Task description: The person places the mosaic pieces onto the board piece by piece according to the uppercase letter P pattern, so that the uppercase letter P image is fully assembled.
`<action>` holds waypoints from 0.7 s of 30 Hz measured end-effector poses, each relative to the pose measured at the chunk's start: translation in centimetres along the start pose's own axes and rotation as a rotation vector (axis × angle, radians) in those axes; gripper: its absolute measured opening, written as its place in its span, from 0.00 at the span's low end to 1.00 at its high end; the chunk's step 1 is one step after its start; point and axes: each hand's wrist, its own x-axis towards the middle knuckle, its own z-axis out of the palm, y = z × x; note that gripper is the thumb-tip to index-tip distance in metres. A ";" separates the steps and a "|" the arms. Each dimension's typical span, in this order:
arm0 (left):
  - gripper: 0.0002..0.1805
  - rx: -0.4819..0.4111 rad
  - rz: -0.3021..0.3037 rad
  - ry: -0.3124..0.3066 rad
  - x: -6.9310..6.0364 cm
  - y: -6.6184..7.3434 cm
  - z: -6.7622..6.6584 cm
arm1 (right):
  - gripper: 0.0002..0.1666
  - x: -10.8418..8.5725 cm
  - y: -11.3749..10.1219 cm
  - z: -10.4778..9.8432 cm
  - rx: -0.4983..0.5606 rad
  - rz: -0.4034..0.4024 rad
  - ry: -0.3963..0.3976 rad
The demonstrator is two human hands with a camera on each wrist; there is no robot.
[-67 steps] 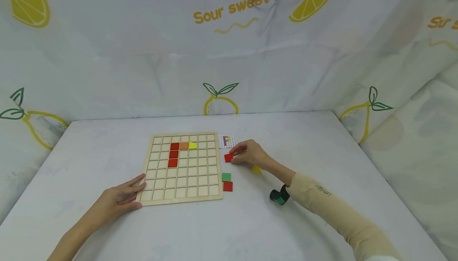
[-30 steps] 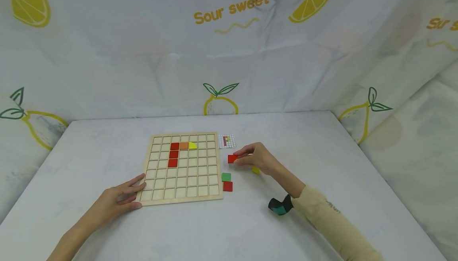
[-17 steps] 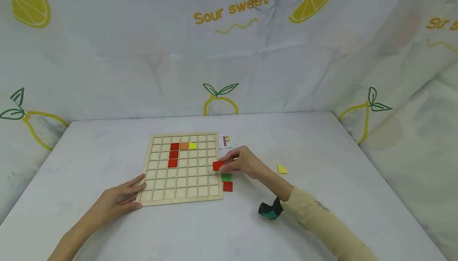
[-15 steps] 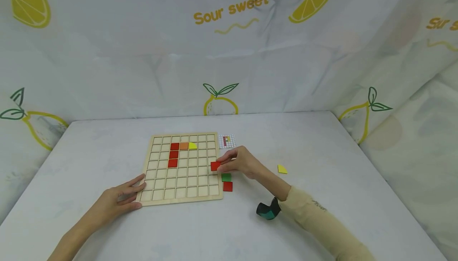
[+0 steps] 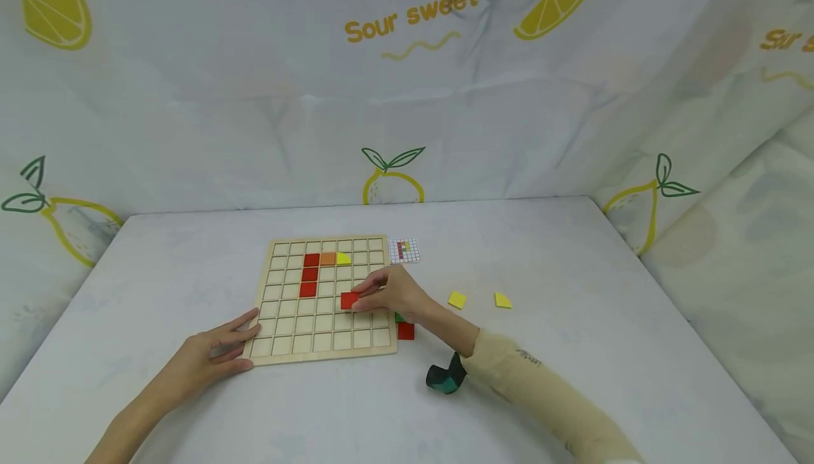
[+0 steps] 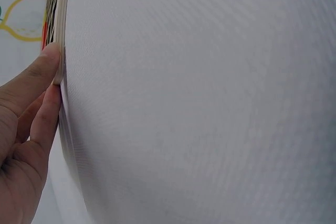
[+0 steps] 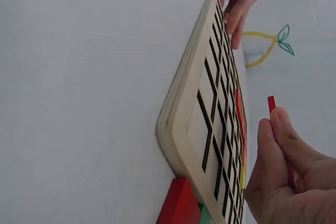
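A wooden grid board (image 5: 304, 325) lies on the table, its left edge touched by my left hand (image 5: 206, 357) with extended fingers; the thumb is at the near corner. In the left wrist view, fingertips (image 6: 51, 52) meet the board's side (image 6: 63, 19). My right hand (image 5: 396, 290) pinches a red square tile (image 5: 347, 301) between thumb and fingers, over the right half of the board. The right wrist view has that tile (image 7: 271, 102) sticking up edge-on from the fingertips. Set in the grid are a red tile column (image 5: 309, 275), an orange tile (image 5: 327, 259) and a yellow quarter-round tile (image 5: 343, 259).
A small pattern card (image 5: 404, 250) lies at the board's far right corner. Right of the board are a red tile (image 5: 405, 331), a partly covered green tile (image 5: 399, 318), a yellow square tile (image 5: 456, 299) and a yellow quarter-round tile (image 5: 503, 300). A dark strap (image 5: 445, 379) hangs by the right sleeve.
My right hand has carried the red tile leftward from the table onto the area above the board. The yellow tiles behind it have come into view. My left hand has stayed put.
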 end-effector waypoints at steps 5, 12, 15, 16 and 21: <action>0.30 0.009 -0.011 0.000 0.1 -0.1 0.0 | 0.11 0.7 0.3 1.5 -0.088 -0.063 0.021; 0.30 0.008 -0.007 0.008 0.1 -0.1 -0.1 | 0.10 1.7 0.3 3.0 -0.207 -0.117 0.048; 0.30 -0.006 0.001 0.004 0.1 -0.2 -0.1 | 0.10 2.0 0.1 3.5 -0.309 -0.135 0.072; 0.30 -0.012 0.002 0.002 0.1 -0.2 -0.1 | 0.10 2.1 0.0 3.7 -0.344 -0.142 0.079; 0.30 -0.025 0.002 -0.005 0.0 -0.2 -0.1 | 0.10 2.4 -0.4 4.4 -0.422 -0.181 0.090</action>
